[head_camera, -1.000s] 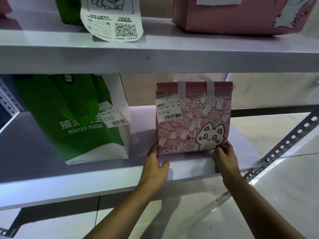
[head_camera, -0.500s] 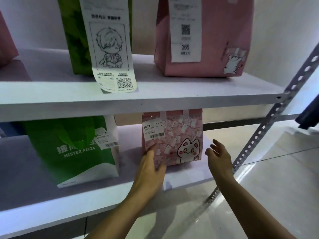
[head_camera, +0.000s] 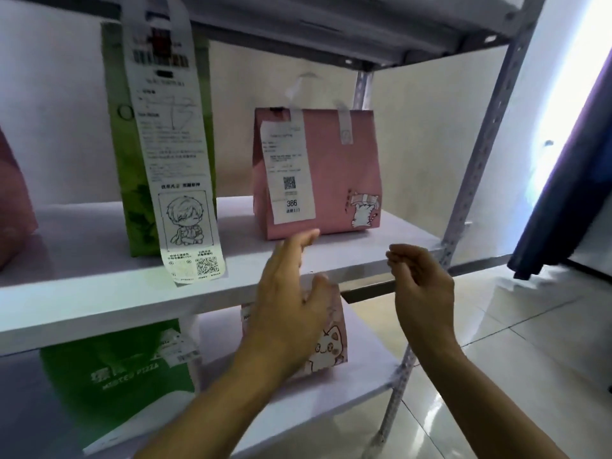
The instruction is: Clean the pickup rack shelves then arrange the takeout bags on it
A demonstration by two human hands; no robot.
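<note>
Fingers of the left hand [head_camera: 291, 299] extended and loosely together, thumb spread to the right, holding nothing; hand raised in front of the middle shelf [head_camera: 99, 293] edge, fingertips overlapping the lower edge of the plain pink bag [head_camera: 337, 167] in view, contact not determinable. Right hand [head_camera: 422, 286] raised to the right, fingers loosely curled inward with gaps between them, palm facing left, holding nothing, apart from every bag. Plain pink bag stands upright on the middle shelf, right of centre, a white receipt [head_camera: 291, 173] with a QR code and "386" stuck on its front, cat sticker at lower right corner, two pale handle straps on top. Tall green bag [head_camera: 122, 154] stands upright to its left on the same shelf, well apart; a long printed receipt strip [head_camera: 175, 154] hangs down its front and over the shelf edge. Edge of another pink bag [head_camera: 15, 200] at far left of that shelf. Lower shelf [head_camera: 361, 376]: patterned pink bag with cat face [head_camera: 331, 346] upright, largely hidden behind the left hand and forearm; green-and-white pizza bag [head_camera: 122, 389] to its left, label tag on its upper right. Perforated metal upright [head_camera: 480, 160] at the rack's right; dark curtain [head_camera: 569, 193] beyond; tiled floor [head_camera: 530, 359] below
</note>
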